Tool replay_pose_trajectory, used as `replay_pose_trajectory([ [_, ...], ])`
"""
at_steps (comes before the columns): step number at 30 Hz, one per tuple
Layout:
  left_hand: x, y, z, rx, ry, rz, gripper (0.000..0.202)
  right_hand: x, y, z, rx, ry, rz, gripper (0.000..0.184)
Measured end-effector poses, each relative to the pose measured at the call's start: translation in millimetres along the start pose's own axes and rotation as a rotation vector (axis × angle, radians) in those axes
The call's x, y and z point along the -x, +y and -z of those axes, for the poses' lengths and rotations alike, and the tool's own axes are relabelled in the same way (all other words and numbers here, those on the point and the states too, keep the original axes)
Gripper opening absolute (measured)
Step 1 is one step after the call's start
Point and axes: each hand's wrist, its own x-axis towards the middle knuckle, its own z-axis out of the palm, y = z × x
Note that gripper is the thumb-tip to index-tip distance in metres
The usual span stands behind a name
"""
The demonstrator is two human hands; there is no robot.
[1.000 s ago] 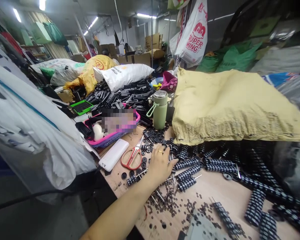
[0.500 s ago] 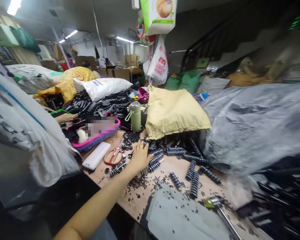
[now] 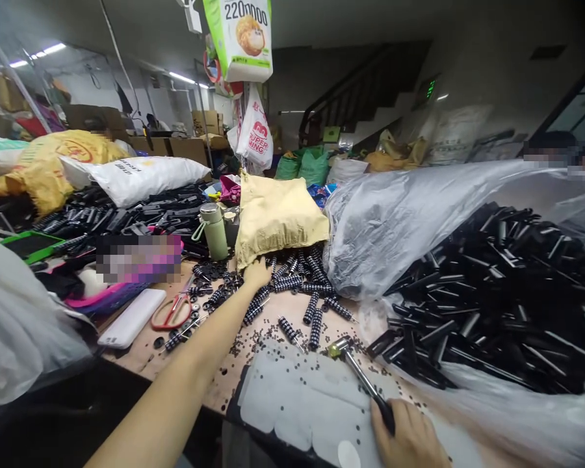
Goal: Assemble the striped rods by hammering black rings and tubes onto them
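Note:
My left hand [image 3: 257, 273] reaches far forward to the front edge of a yellow sack [image 3: 285, 211], among black ribbed rollers [image 3: 287, 284] with metal pins. Its fingertips are partly hidden, so I cannot make out whether they hold anything. At the lower right, my right hand [image 3: 410, 434] is closed around the black grip of a hammer [image 3: 363, 377]. The hammer has a metal shaft and a yellowish face on its head, which lies by the edge of a grey-white pad [image 3: 302, 396]. Tiny black rings are scattered over the pad and table.
Red-handled scissors [image 3: 171, 313], a white phone-like slab [image 3: 132, 318] and a pink-purple basket [image 3: 141, 281] lie to the left. A green bottle [image 3: 214, 233] stands behind. Black parts [image 3: 497, 299] heap up at right beside clear plastic sheeting [image 3: 385, 214]. Bags hang overhead.
The view has swung to the right. My right hand has come into view, closed on the hammer's grip. My left hand has shifted from the rollers to the yellow sack's front edge.

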Motion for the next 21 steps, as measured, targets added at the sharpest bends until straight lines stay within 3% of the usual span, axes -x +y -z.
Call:
replay_pose_trajectory([
  [5, 48.5, 30.1, -10.9, 0.049, 0.045, -0.258, 0.048, -1.5, -7.1, 4.9, 0.005, 0.001, 0.01, 0.026],
  [8, 63.9, 21.4, 5.9, 0.079, 0.108, -0.313, 0.037, -1.6, -5.9, 5.0, 0.012, 0.0, 0.028, 0.027],
  [10, 60.7, -8.6, 25.4, 0.07, 0.157, -0.223, 0.035, -1.3, -5.2, 4.5, 0.015, -0.007, 0.03, 0.03],
  [13, 42.4, -77.0, 55.1, 0.01, 0.215, 0.034, 0.035, -0.4, -4.6, 3.2, 0.021, -0.023, 0.02, 0.034],
  [16, 25.3, -140.1, 70.5, -0.023, 0.145, 0.177, 0.032, 0.6, -3.8, 0.8, 0.025, -0.036, 0.01, 0.034],
  [18, 20.2, -166.2, 69.9, -0.01, 0.071, 0.169, 0.027, 1.1, -3.6, -0.9, 0.018, -0.025, 0.012, 0.035],
  [21, 18.9, -182.3, 62.7, 0.025, 0.02, 0.122, 0.021, 1.5, -5.3, -1.7, 0.009, -0.009, 0.015, 0.039],
])
